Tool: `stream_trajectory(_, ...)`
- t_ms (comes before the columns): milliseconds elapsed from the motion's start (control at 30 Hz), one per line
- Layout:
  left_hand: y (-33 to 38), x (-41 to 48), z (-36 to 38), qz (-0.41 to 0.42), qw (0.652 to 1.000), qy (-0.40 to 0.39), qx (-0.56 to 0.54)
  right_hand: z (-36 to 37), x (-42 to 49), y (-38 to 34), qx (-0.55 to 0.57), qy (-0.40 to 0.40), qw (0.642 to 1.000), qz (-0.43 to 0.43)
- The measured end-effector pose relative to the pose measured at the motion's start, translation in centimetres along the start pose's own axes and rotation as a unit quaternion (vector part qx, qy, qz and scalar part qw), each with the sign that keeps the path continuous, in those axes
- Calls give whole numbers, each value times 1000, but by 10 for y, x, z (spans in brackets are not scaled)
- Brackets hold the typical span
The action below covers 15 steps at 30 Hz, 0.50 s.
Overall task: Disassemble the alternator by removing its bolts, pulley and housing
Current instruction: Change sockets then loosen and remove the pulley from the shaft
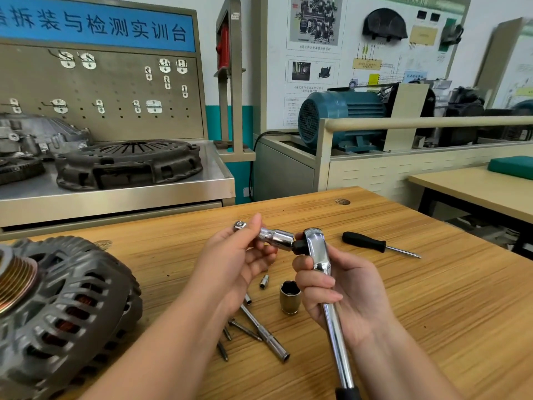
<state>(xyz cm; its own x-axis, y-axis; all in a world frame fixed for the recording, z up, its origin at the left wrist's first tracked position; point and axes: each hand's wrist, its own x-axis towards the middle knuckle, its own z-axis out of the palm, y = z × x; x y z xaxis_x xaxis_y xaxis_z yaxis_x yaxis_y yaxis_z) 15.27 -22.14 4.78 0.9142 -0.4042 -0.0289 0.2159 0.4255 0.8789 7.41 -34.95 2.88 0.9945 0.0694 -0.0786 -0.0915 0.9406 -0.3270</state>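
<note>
The grey alternator (pixel 72 307) lies on the wooden table (pixel 432 298) at the left, its grooved pulley (pixel 14 281) facing up. My right hand (pixel 346 295) grips the chrome ratchet wrench (pixel 320 255) just below its head, handle running down toward me. My left hand (pixel 239 255) pinches a chrome socket adapter (pixel 268 236), whose wide end meets the black drive on the ratchet head. Both hands hover above the table's middle, to the right of the alternator.
On the table below my hands lie a large socket (pixel 290 297), a small socket (pixel 264 281), an extension bar (pixel 265 333) and several bits (pixel 245 330). A black-handled screwdriver (pixel 375 243) lies to the right. A steel bench with a clutch cover (pixel 127 163) stands behind.
</note>
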Motion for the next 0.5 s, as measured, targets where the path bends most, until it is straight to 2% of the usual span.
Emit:
stream_trajectory(267, 4, -2, -5, -41, 989, -104, 95, -2, -3, -9, 49, -80, 996, 9)
stream_trajectory(367, 4, -2, -6, -31, 987, -113, 112, -5, -2, -10, 50, -92, 994, 19)
stream_trajectory(500, -2, -3, -3, -22, 993, -90, 70, -7, -2, -10, 29, -89, 996, 10)
